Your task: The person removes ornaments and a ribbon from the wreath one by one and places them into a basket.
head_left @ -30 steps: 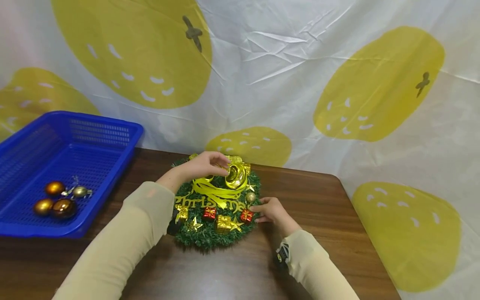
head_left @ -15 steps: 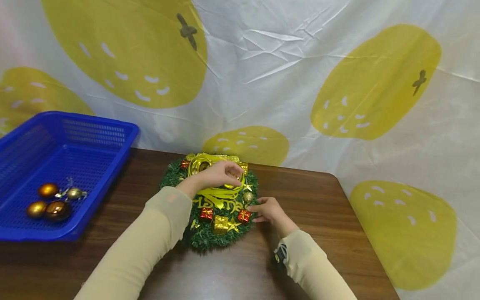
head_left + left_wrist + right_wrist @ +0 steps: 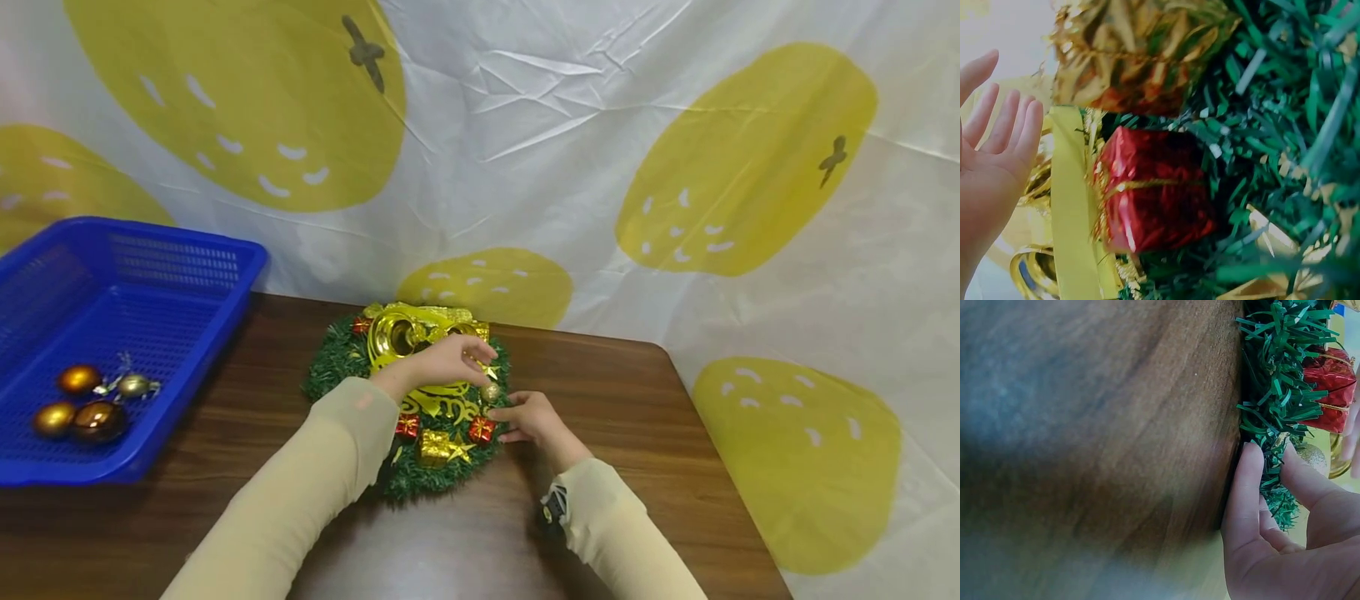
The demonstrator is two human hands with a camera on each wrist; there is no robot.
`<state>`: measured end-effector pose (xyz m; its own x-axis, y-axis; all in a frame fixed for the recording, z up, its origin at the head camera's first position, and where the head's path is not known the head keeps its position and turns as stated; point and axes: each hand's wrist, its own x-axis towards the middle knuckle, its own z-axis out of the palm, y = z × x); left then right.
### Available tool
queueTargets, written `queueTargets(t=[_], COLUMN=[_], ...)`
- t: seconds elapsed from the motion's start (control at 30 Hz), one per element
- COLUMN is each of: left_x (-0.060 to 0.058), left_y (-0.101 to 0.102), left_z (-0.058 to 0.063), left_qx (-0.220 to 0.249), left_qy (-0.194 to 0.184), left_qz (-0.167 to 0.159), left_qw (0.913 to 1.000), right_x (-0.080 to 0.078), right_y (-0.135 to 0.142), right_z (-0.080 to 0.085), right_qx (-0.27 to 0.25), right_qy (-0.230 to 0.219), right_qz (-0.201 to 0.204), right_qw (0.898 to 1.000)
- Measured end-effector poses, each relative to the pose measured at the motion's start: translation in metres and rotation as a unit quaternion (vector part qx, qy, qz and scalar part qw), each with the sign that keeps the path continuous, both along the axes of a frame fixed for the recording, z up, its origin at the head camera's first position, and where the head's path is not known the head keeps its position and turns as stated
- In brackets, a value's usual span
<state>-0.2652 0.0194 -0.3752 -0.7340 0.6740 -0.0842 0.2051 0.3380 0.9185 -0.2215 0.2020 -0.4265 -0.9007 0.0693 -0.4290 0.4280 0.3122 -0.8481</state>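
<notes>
A green tinsel Christmas wreath (image 3: 330, 367) lies on the table, decked with gold bells (image 3: 393, 335), yellow ribbon and gold lettering. Over its middle hovers my left hand (image 3: 442, 362), fingers loosely bent and holding nothing, fingertips close to a small gold ball (image 3: 490, 391). The left wrist view has this hand (image 3: 997, 144) beside the ribbon (image 3: 1071, 200), a red gift box (image 3: 1154, 187) and a gold gift box (image 3: 1135, 56). My right hand (image 3: 536, 421) pinches the wreath's right edge near another red gift box (image 3: 482, 430); tinsel (image 3: 1279, 481) shows between its thumb and fingers.
On the left stands a blue plastic basket (image 3: 202, 333) with several baubles (image 3: 101, 422) inside. The brown wooden table (image 3: 637, 433) ends at a rounded right edge. Behind it hangs a white curtain (image 3: 555, 183) printed with yellow fruit shapes.
My left hand has moved right and slightly down across the wreath, from the bells toward the small gold ball, uncovering the bells on the left. My right hand keeps its hold at the edge.
</notes>
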Motion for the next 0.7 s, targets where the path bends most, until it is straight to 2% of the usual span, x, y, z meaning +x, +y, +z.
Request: queueTargets(t=[0.4,0.53,0.7], left_x=[-0.001,0.001,0.000], left_y=[0.014,0.018,0.020], left_z=[-0.010,-0.013,-0.018], left_qx=[-0.021,-0.060,-0.098], left_qy=[-0.004,0.018,0.072], left_qz=[-0.014,-0.015,-0.035], left_qw=[0.9997,0.9979,0.9920], right_x=[0.000,0.000,0.001], right_y=[-0.001,-0.001,0.000], right_z=[0.001,0.000,0.000], right_qx=[0.003,-0.002,-0.005], right_qy=[-0.003,-0.004,-0.001], right_qz=[-0.002,-0.002,0.001], right_qw=[1.000,1.000,1.000])
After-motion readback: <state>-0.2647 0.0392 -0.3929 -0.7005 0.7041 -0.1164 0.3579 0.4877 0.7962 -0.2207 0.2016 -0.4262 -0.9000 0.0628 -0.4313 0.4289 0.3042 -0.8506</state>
